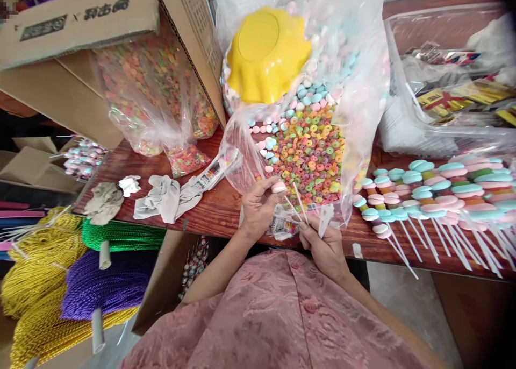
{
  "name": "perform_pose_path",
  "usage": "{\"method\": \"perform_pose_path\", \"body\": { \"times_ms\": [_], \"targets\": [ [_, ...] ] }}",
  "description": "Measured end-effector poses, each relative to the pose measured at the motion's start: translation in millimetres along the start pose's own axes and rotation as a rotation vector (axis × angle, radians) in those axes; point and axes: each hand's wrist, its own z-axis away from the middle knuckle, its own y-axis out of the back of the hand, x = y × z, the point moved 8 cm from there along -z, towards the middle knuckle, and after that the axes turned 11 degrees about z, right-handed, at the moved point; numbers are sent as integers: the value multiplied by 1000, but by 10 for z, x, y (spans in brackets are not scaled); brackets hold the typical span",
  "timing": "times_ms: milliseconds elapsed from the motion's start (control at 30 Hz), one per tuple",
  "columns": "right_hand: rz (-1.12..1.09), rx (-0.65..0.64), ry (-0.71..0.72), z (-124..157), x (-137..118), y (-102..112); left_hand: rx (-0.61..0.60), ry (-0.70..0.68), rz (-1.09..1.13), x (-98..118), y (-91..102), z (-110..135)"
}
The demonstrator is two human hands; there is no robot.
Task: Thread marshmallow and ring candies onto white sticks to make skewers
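I've got left hand (258,210) pinching a round pink-and-white candy (278,187), right hand (320,242) gripping thin straight white sticks (300,202), both at near edge of the multicoloured ring-candy heap (312,148), fingertip holds probably avoiding squashing, leaving stick tips free.

At six o'clock the person's front is covered by a dusty-pink top (242,315), its cloth worked all over with a tone-on-tone, raised-looking pattern of curling, leaf-like shapes. A thin dark line of placket edge runs down the garment toward half past five, and round pink buttons (309,308) sit beside it. The forearms, at seven and five o'clock, are bare, as are both wrists and the slender fingers (261,189).
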Motion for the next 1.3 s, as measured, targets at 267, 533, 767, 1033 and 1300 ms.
{"method": "perform_pose_path", "body": {
  "times_ms": [267, 533, 767, 1033, 1300],
  "targets": [
    [-58, 69, 15, 34, 53, 40, -37, -26, -58, 61, -59, 100],
    [-11, 22, -7, -2, 92, 30, 59, 135, 35, -130, -25, 145],
    [-52, 85, -33, -32, 82, 88, -164, 57, -84, -79, -334, 316],
    [-52, 352, 30, -116, 100, 751, -362, 92, -622, -151, -479, -170],
    [196, 188, 48, -69, 177, 702, -515, 5, -979, -225, -750, -270]
  ]
}}
